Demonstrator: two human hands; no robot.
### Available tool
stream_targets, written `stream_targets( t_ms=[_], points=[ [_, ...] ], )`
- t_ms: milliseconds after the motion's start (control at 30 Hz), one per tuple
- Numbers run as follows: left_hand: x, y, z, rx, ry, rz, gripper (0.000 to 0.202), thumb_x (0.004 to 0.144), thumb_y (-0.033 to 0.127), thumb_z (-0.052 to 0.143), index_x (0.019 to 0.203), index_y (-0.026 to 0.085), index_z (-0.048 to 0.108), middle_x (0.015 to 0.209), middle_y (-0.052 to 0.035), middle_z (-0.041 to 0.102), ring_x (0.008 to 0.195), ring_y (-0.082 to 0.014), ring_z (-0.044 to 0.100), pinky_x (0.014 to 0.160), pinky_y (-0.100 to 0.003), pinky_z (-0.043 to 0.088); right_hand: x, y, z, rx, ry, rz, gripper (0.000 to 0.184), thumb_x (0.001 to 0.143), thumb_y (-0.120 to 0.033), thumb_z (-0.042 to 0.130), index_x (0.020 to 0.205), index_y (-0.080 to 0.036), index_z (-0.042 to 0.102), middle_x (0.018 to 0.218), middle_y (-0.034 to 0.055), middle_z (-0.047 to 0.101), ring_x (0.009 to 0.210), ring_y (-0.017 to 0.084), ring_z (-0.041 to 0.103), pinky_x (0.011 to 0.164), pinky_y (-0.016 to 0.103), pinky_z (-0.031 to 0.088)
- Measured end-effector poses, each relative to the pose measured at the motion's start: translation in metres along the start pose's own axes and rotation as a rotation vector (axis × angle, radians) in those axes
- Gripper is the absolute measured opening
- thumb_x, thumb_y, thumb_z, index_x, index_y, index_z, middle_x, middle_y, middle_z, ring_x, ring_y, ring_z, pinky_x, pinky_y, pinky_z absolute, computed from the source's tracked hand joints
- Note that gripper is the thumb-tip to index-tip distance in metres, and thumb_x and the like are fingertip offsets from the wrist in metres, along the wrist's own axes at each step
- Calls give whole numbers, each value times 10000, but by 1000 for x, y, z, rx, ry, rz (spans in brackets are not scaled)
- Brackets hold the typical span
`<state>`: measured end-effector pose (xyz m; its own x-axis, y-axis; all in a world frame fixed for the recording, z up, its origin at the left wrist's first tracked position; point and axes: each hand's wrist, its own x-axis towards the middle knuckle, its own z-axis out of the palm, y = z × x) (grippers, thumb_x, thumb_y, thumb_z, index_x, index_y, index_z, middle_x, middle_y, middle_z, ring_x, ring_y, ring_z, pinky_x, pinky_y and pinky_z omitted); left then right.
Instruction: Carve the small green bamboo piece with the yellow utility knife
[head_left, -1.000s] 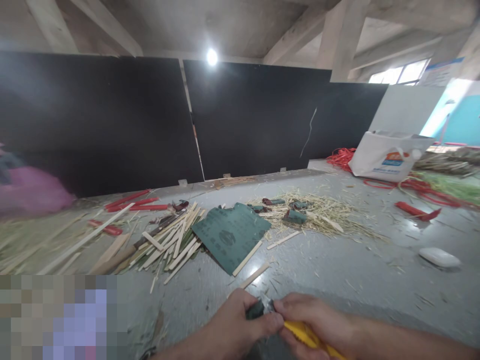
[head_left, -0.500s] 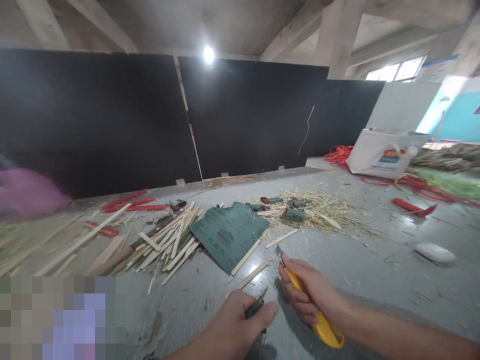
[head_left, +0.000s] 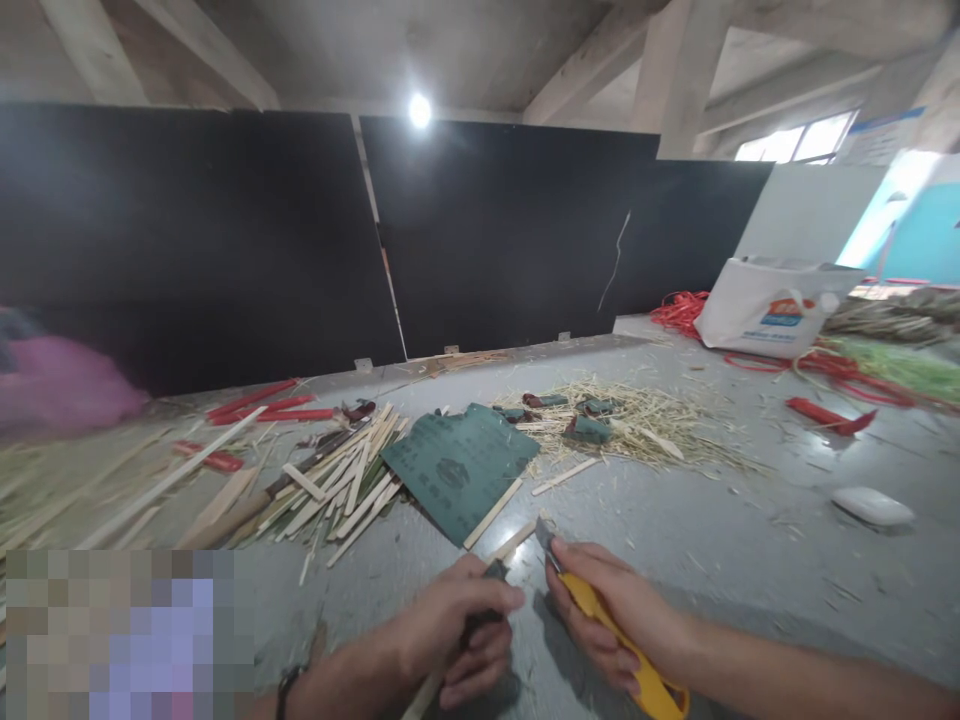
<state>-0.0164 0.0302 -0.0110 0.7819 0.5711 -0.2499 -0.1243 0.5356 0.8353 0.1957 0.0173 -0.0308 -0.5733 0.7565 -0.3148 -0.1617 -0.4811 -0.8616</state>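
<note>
My right hand (head_left: 609, 618) is closed around a yellow utility knife (head_left: 600, 620), its short blade pointing up and to the left. My left hand (head_left: 450, 635) is closed on a small dark green piece (head_left: 491, 575), with a pale stick (head_left: 420, 697) running down from the fist. The blade tip sits a little to the right of the green piece, apart from it. Both hands are low over the grey table (head_left: 712, 540), just in front of a loose bamboo strip (head_left: 514, 541).
A green sandpaper sheet (head_left: 459, 468) lies ahead with a heap of bamboo strips (head_left: 337, 485) to its left. Straw shavings and green scraps (head_left: 615, 425) lie beyond. A white object (head_left: 872, 505), red bands (head_left: 829, 415) and a white bag (head_left: 772, 305) are at the right. Black panels stand behind.
One second ago the knife and green piece met between my hands. The right hand swung the knife up and away, then came back down toward the left hand, which turned its fingers inward.
</note>
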Motion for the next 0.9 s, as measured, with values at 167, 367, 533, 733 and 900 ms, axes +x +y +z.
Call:
stream_targets(
  t_ms=[167,367,533,733,900],
  points=[
    [0,-5,-9,-193,-132,-10,359,739,361,585,418,229,492,286,19,371,188,-102,276,200,-213,218,1,1,2,-22,-40,-33,575,834,-793,565,755,-225,540,377,-102,404,254,84,295,262,194,348],
    [0,-9,-19,-303,-274,-20,345,728,374,533,424,211,548,294,-16,392,211,-133,353,194,-227,174,1,-3,4,-33,-48,-23,600,799,-818,585,742,-223,542,379,-101,409,253,84,296,262,197,347],
    [0,-9,-16,-352,-297,24,380,763,384,501,433,203,551,303,-22,383,230,-138,364,209,-223,157,1,-3,5,-41,-49,-4,608,788,-827,586,735,-224,542,380,-101,414,254,80,295,266,195,355],
    [0,-8,-12,-359,-276,91,467,801,432,450,436,178,592,309,-39,408,253,-148,405,228,-224,188,-1,-1,3,-36,-46,-2,593,817,-811,574,761,-222,552,390,-98,422,264,80,301,268,194,348],
    [1,-6,-10,-365,-273,81,465,742,485,494,426,166,618,308,-51,430,259,-150,443,243,-243,207,-2,-1,3,-72,-42,10,587,837,-810,544,773,-227,544,399,-102,416,270,84,293,282,200,346]
  ],
)
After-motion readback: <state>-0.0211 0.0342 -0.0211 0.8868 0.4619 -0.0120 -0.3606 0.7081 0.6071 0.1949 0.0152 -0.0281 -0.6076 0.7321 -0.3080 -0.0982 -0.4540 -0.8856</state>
